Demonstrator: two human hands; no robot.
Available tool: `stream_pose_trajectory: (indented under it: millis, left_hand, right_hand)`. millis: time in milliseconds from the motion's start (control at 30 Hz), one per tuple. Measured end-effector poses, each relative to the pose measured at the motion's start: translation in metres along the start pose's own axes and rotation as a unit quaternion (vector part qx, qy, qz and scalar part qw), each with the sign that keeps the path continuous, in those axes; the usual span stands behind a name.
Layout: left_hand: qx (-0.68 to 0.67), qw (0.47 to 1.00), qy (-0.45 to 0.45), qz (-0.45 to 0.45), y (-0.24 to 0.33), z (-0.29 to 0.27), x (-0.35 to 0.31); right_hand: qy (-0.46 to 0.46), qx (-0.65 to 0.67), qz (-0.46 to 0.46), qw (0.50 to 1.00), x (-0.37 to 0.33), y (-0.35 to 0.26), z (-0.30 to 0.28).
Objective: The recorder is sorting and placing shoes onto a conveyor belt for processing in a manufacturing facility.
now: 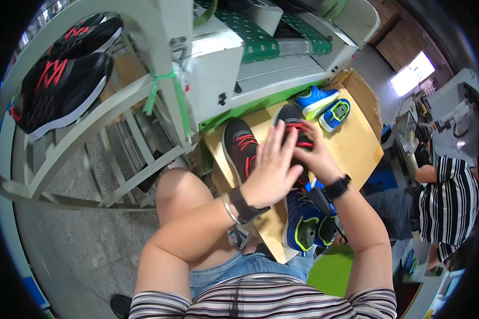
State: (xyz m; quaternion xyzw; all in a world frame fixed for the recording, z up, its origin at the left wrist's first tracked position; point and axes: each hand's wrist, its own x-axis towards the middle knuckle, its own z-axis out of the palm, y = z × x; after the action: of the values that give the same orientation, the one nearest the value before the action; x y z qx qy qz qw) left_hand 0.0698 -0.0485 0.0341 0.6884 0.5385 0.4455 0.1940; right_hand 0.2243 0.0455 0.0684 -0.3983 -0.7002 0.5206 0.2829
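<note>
From the head camera, looking down over the person's knees, both hands meet over a black shoe with red laces [298, 133] lying on the wooden bench [356, 143]. The left hand [271, 170] is spread flat, fingers straight and together, laid over the middle of that shoe. The right hand [316, 157] curls round the shoe from the far side, fingers bent onto its laces, so the shoe is clasped between the two. Its twin, a second black and red shoe [239, 146], lies just beside it on the left, sole down. Nearer the person's lap a blue shoe with a yellow-green sole [300, 226] rests at the bench's near edge, partly under the right wrist. At the far end sit two small blue shoes [324, 106], one tipped sole up. On the grey rack [90, 122] to the left, a larger black and red pair [64, 80] is shelved. A person in a striped shirt [449, 196] sits to the right.
</note>
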Motion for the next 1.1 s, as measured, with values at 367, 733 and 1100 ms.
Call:
stream_pose_trajectory:
  millis: [367, 733, 1100]
  left_hand:
    - [-0.184, 0.975, 0.079, -0.1, -0.039, -0.053, 0.03]
    - [0.019, 0.99, -0.129, -0.06, -0.013, -0.018, 0.021]
    - [0.158, 0.975, -0.153, -0.01, -0.004, -0.014, 0.023]
  right_hand:
    - [-0.17, -0.137, 0.123, 0.968, -0.051, -0.013, -0.037]
    - [0.091, -0.25, 0.16, 0.951, -0.142, 0.021, -0.14]
    - [0.41, -0.117, 0.138, 0.894, -0.016, 0.142, -0.242]
